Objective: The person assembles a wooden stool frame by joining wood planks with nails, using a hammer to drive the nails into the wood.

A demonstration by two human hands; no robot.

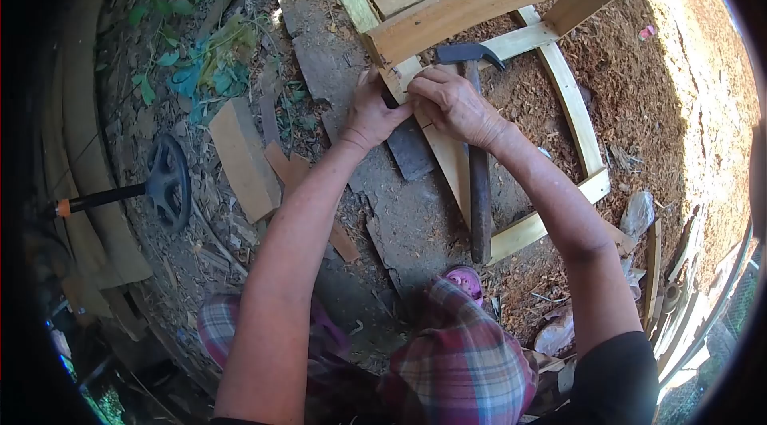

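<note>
Both hands met at the near end of the curved wooden frame (pixel 447 145), seemingly to steady a small piece there: the left hand (pixel 371 115) pinched closed against its edge, the right hand (pixel 455 105) curled shut over it. The claw hammer (pixel 477 161) lay across the frame, close by. Sawdust-strewn ground (pixel 639 89) and a loose board (pixel 244 157) surrounded them outdoors.
</note>
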